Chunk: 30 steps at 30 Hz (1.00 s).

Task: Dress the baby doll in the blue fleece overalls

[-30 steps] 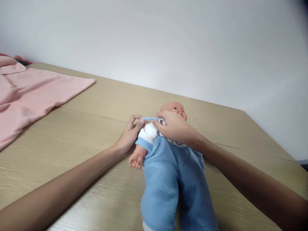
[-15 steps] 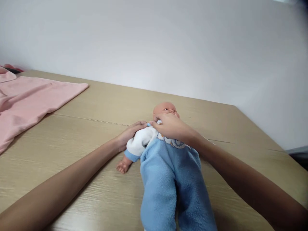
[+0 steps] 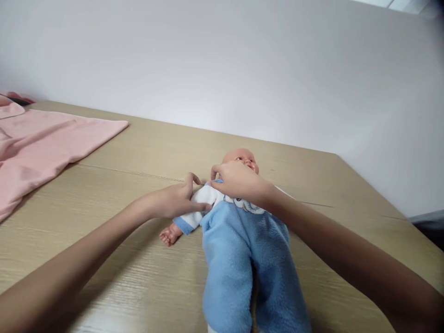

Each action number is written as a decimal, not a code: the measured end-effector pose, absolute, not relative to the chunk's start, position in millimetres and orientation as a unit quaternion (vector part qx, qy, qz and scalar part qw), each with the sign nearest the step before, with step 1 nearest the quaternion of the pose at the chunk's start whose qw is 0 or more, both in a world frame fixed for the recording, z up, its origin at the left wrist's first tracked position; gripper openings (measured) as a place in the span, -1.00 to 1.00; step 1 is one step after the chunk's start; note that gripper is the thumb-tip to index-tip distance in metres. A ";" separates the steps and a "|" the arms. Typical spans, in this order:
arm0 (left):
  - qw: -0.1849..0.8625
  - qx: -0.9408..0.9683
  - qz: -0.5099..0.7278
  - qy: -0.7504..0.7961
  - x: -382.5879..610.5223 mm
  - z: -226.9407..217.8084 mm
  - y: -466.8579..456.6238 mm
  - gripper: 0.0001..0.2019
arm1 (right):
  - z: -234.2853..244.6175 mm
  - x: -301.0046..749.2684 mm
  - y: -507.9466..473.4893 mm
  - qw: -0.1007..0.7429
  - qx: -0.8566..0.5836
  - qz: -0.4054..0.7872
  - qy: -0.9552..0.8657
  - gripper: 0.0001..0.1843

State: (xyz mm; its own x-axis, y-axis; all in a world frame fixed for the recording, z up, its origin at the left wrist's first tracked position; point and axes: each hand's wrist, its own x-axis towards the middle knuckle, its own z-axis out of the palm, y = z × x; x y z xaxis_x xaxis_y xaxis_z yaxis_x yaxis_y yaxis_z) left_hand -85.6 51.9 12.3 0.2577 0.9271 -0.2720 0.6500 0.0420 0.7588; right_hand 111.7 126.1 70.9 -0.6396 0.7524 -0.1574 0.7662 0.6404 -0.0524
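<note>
Baby doll (image 3: 227,263) in blue fleece trousers lies on its back on the wide wooden table (image 3: 156,148), head toward the far edge, legs toward the person. From where I stand, the tabletop is a pale yellowish brown with fine grain, glossy where light catches it near the front. One thin seam (image 3: 132,172) crosses it from the left and shows again on the right, past the doll. On the left, a pink cloth (image 3: 55,138) lies in soft folds, one corner pointing toward the middle; something red (image 3: 24,97) shows behind it, too small to make out. Behind the table rises a plain, pale wall (image 3: 208,60), with a bright panelled strip (image 3: 391,3) at the upper right. Past the table's right edge sits something dark (image 3: 430,227) that I cannot identify.

The person's left hand (image 3: 175,201) has thumb and fingers spread over the doll's white sleeve (image 3: 201,196), near the shoulder. The right hand (image 3: 239,180) lies across the doll's upper chest, just below its face, fingers curled beside the blue edging (image 3: 218,181); whether they pinch it I cannot tell.
</note>
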 end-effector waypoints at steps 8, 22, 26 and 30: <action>0.245 0.751 0.120 0.601 -85.3 16.7 34.9 -0.58 | 66.9 91.0 138.8 0.106 0.413 0.040 0.904 -0.73; 0.265 0.732 0.063 0.625 -95.0 19.2 49.4 -0.56 | 73.9 159.8 122.4 -0.059 0.423 -0.093 0.899 -0.66; 0.261 0.727 0.033 0.634 -95.7 19.7 51.2 -0.52 | 67.2 219.5 111.9 -0.042 0.423 -0.321 0.846 -0.49; 0.233 0.754 0.048 0.613 -102.4 16.6 54.9 -0.46 | 42.8 282.0 99.1 -0.092 0.394 -0.385 0.830 -0.52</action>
